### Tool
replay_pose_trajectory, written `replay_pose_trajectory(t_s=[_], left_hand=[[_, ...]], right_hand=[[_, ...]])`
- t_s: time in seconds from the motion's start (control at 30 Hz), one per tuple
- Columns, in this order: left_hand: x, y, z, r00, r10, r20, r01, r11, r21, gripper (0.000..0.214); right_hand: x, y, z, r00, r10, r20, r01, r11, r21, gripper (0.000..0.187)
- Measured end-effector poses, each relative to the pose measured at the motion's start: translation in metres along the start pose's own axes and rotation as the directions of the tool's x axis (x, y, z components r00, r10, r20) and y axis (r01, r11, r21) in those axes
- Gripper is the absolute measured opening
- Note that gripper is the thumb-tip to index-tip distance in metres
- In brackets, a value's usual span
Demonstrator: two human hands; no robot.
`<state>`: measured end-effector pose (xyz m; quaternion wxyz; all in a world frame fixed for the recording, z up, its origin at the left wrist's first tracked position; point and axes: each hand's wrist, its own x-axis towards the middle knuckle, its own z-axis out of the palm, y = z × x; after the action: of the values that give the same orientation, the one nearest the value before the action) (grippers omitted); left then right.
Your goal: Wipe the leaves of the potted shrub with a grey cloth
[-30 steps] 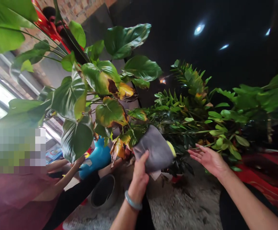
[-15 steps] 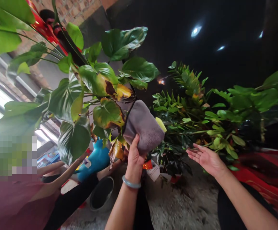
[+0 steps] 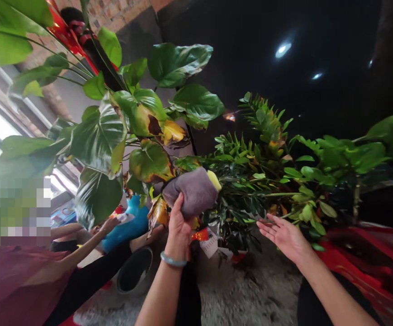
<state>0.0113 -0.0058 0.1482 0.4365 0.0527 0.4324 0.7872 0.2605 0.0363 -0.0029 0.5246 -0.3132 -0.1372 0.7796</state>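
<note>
The left hand [image 3: 180, 233], thumb on top, grips a folded grey cloth [image 3: 192, 194] near the frame's centre: plush, softly rumpled, yellow-green edge [image 3: 214, 180] at right. Lower right, the right hand [image 3: 286, 236] spreads loosely open beside leafy stems [image 3: 306, 206].

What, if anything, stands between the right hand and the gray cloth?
Nothing clearly blocks the way. Dark green leaves show in the gap between the right hand and the gray cloth, which the left hand grips, but they appear to lie farther back; one view cannot settle the depth.
</note>
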Motion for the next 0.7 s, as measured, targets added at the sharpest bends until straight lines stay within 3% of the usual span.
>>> replay_pose_trajectory(t_s=[0.1, 0.23, 0.3, 0.37, 0.47, 0.53, 0.6, 0.7], left_hand=[[-0.002, -0.018, -0.005, 0.993, -0.102, -0.061, 0.109, 0.986, 0.124, 0.038], [-0.043, -0.052, -0.046, 0.915, -0.382, -0.128, 0.403, 0.861, 0.309, 0.027], [-0.059, -0.052, -0.054, 0.890, -0.443, -0.103, 0.447, 0.810, 0.378, 0.023], [-0.062, -0.038, -0.043, 0.916, -0.399, -0.038, 0.385, 0.849, 0.361, 0.021], [-0.047, -0.009, 0.001, 0.974, -0.216, 0.068, 0.206, 0.969, 0.137, 0.018], [-0.033, -0.002, 0.031, 0.986, -0.082, 0.142, 0.083, 0.997, -0.002, 0.024], [-0.023, -0.012, 0.047, 0.984, -0.055, 0.168, 0.054, 0.998, 0.007, 0.031], [-0.025, -0.050, 0.035, 0.960, -0.256, 0.114, 0.223, 0.943, 0.246, 0.034]], right_hand=[[0.003, 0.002, 0.000, 1.000, 0.019, 0.020, -0.020, 1.000, 0.022, 0.010], [0.004, 0.007, 0.005, 0.998, 0.049, -0.026, -0.049, 0.999, 0.024, 0.009], [0.003, 0.009, 0.007, 0.999, 0.037, -0.028, -0.036, 0.999, 0.033, 0.010], [0.002, 0.009, 0.008, 0.999, 0.029, -0.026, -0.028, 0.999, 0.044, 0.010], [-0.001, 0.007, 0.010, 0.999, 0.033, -0.041, -0.031, 0.998, 0.052, 0.010], [-0.002, 0.006, 0.011, 0.999, 0.027, -0.041, -0.025, 0.998, 0.055, 0.011], [-0.004, 0.005, 0.014, 0.999, 0.028, -0.045, -0.025, 0.998, 0.058, 0.011], [-0.006, 0.005, 0.018, 0.997, 0.039, -0.063, -0.035, 0.998, 0.053, 0.008]])
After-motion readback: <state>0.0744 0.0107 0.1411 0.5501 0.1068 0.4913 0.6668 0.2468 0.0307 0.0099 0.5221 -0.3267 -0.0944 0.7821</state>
